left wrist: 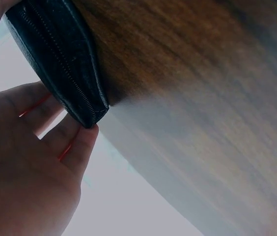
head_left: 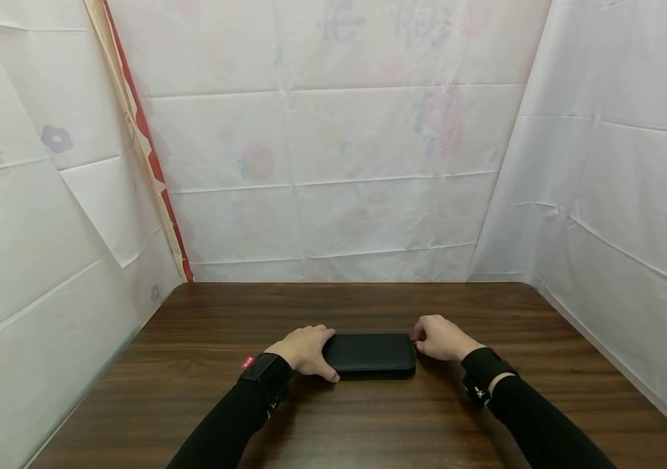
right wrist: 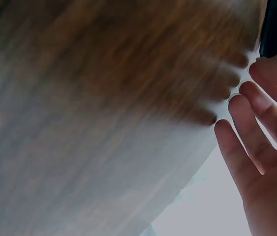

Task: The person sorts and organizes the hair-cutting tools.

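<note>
A black zip-around wallet (head_left: 368, 355) lies flat on the brown wooden table, long side toward me. My left hand (head_left: 307, 352) grips its left end, thumb at the near edge and fingers at the far side. In the left wrist view the zip of the wallet (left wrist: 62, 64) runs along its side, with its teeth together there. At the wallet's right end, my right hand (head_left: 441, 337) pinches a small dark zip pull between thumb and index finger. The right wrist view shows the other fingers (right wrist: 246, 132) spread loosely; the pull itself is hidden there behind the thumb.
The wood-grain table (head_left: 240, 312) extends around both hands. White printed sheets (head_left: 327, 143) hang behind it and along both sides. A red and cream strip (head_left: 148, 143) runs down the back left corner.
</note>
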{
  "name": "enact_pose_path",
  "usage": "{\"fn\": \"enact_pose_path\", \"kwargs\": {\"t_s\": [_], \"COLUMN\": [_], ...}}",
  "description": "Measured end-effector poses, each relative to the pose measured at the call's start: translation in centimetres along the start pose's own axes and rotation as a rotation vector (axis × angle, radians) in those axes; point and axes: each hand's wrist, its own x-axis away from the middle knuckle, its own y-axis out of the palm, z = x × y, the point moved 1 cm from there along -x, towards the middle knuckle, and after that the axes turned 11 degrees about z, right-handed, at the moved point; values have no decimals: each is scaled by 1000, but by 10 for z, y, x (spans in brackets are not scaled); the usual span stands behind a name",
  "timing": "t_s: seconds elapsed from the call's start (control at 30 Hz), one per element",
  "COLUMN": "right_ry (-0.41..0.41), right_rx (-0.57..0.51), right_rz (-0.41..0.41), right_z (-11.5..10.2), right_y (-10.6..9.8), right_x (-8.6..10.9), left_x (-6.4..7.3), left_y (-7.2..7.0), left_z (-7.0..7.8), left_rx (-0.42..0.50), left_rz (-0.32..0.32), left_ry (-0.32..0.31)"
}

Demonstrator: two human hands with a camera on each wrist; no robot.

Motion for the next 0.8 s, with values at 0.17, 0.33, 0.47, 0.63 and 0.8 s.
{"fn": "enact_pose_path", "kwargs": {"t_s": [0.17,0.33,0.47,0.63,0.8], "right_ry": [-27,15,50,50,29], "right_rx": [-10,-55,-57,-51,-42], "right_rz": [1,24,31,9,1], "right_z": [-6,-8,-11,-12,-9], "right_y": [3,6,6,3,4], "right_x": [-3,-6,-6,-5,-5], "left_x": [-1,-1,-1,0,0], "left_y": [2,3,3,1,1], "left_z": [-2,-3,-1,1,0], "left_rx": [8,4,7,14,12], "left_rz": [-6,-11,-8,-9,-13], "left_ry": [-5,-5,-14,-21,-14]}}
